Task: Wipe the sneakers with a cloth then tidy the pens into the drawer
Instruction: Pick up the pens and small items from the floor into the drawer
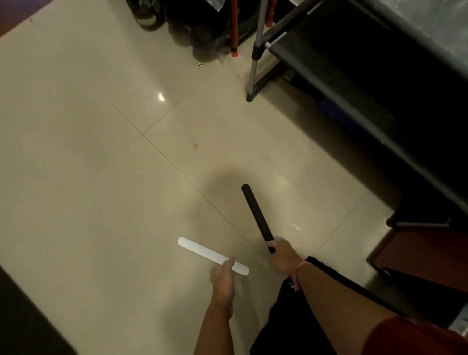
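Observation:
My left hand (222,278) grips one end of a flat white strip (209,254) that points up and left over the tiled floor. In my right hand (282,258) is the lower end of a flat black strip (257,213), which points up and slightly left. Both strips hang in the air above the floor. A dark sneaker (145,9) stands at the top of the view among dark items. No cloth, pens or drawer show in this frame.
A black shoe rack with grey metal legs (258,39) fills the right side. An orange-red pole (233,19) stands at the top. A dark furniture edge (21,325) sits at the lower left, a brown wooden piece (432,257) at the lower right.

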